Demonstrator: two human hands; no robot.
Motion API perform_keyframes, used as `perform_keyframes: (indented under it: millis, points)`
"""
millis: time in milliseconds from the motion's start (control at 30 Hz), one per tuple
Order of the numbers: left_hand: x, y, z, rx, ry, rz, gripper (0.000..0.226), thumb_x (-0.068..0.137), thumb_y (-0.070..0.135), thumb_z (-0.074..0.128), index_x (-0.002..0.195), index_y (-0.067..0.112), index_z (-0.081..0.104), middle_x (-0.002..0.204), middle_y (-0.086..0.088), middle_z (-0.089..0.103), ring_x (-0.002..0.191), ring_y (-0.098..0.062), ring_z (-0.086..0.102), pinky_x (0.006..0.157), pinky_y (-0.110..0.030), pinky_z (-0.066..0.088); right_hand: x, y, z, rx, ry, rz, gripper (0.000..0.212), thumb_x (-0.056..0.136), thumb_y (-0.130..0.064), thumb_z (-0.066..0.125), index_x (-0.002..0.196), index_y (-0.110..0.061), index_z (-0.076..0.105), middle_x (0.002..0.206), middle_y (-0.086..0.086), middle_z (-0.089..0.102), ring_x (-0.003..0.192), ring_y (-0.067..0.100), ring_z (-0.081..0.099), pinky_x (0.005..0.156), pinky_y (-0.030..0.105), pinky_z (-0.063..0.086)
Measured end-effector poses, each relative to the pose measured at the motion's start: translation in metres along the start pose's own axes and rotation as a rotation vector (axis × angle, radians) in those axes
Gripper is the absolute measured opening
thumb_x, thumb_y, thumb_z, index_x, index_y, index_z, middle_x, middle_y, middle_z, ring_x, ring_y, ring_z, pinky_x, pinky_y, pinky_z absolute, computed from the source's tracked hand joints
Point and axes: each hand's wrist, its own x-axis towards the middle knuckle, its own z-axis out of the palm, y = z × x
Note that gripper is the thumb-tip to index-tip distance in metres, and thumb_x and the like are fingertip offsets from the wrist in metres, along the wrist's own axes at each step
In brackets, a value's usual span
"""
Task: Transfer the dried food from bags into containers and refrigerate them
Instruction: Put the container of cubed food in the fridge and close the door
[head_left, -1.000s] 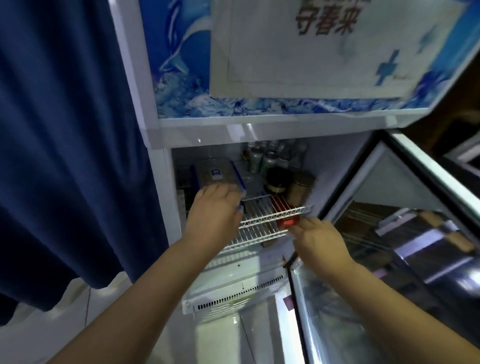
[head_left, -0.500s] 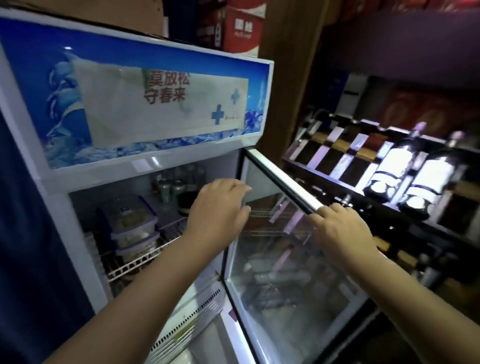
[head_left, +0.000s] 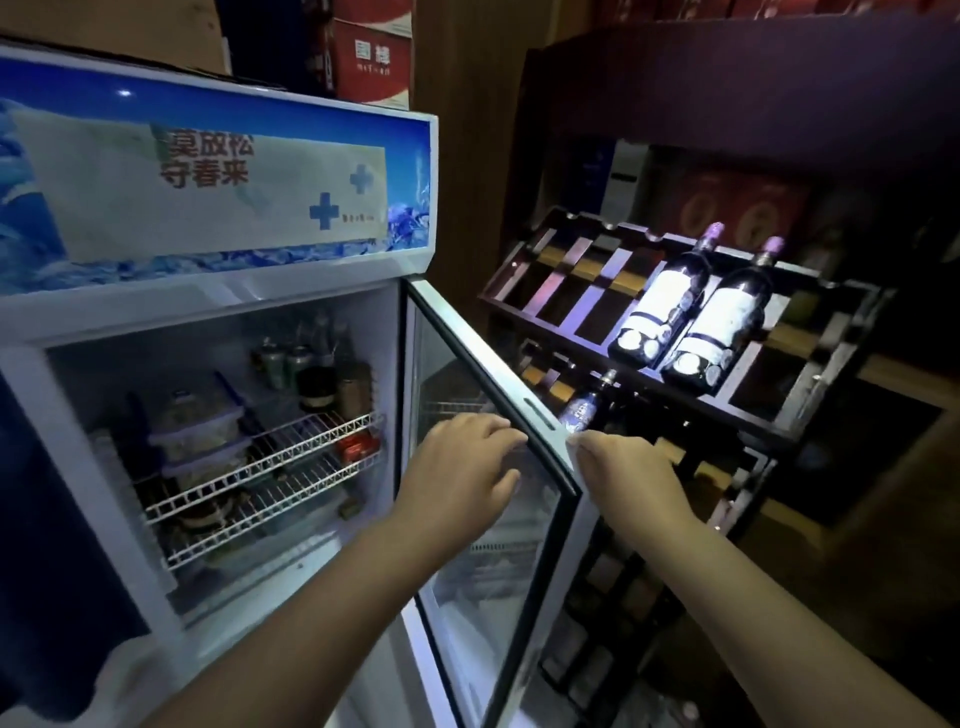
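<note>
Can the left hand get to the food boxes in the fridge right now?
Probably yes. The door stands open, the left hand is empty, and nothing blocks the boxes at the front of the shelf.

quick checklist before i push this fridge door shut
1. Containers stowed: the two stacked containers sit on the upper wire shelf, well back. Ok.
2. Shelf front clear of the door's path: a red pack sits right at the shelf's front edge. Cannot tell if it sticks out.
3. Hold on the door: the right hand curls its fingers on the outer frame of the glass door. Ok.
4. Other hand out of the gap: the left hand is on the door's inner side, between door and cabinet. Not ok, so pull it out first.
5. Outside of the door: the wine bottles lie in their rack, apart from it. Ok.
</note>
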Motion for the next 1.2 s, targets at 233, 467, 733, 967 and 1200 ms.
perform_keyframes:
  millis: [233,467,733,967,1200]
  points:
    - [-0.039,0.004,-0.011,0.019,0.003,-0.094,0.039,0.092,0.035,0.049,0.131,0.029,0.050,0.135,0.010,0.050,0.126,-0.011,0.039,0.102,-0.028,0.026,-0.012,-0.023,0.012,0.417,0.160,-0.125,0.014,0.086,-0.017,0.065,0.096,-0.014,0.074,0.087,0.003,0.076,0.079,0.022,0.070,0.070,0.035,0.054]
    - [-0.073,-0.020,-0.034,0.120,0.040,-0.167,0.031,0.087,0.044,0.052,0.111,0.025,0.061,0.117,0.011,0.060,0.112,-0.015,0.050,0.092,-0.031,0.034,0.001,-0.082,0.034,0.615,0.158,-0.403,0.017,0.085,-0.009,0.064,0.098,-0.010,0.073,0.088,0.002,0.075,0.078,0.014,0.070,0.073,0.026,0.056]
    - [-0.112,-0.086,-0.069,0.342,0.122,-0.301,0.024,0.070,0.038,0.059,0.087,0.025,0.069,0.093,0.011,0.071,0.087,-0.017,0.065,0.076,-0.033,0.048,0.052,-0.165,0.062,0.129,0.285,-0.741,0.026,0.078,-0.011,0.070,0.104,-0.012,0.066,0.088,0.006,0.068,0.076,0.026,0.061,0.063,0.035,0.053]
    - [-0.135,-0.169,-0.098,0.441,0.232,-0.341,0.026,0.058,0.016,0.077,0.084,0.021,0.072,0.090,0.008,0.074,0.081,-0.018,0.068,0.073,-0.031,0.052,0.083,-0.236,0.098,0.127,0.276,-0.789,0.054,0.074,-0.004,0.068,0.126,-0.011,0.054,0.101,0.009,0.063,0.080,0.027,0.059,0.061,0.037,0.054]
    - [-0.135,-0.268,-0.122,0.496,0.308,-0.394,0.035,0.059,0.003,0.075,0.091,0.018,0.074,0.092,0.005,0.075,0.084,-0.020,0.068,0.077,-0.032,0.052,0.121,-0.307,0.120,0.040,0.110,-0.745,0.081,0.069,-0.012,0.073,0.141,-0.016,0.036,0.115,0.005,0.061,0.092,0.023,0.059,0.071,0.034,0.054]
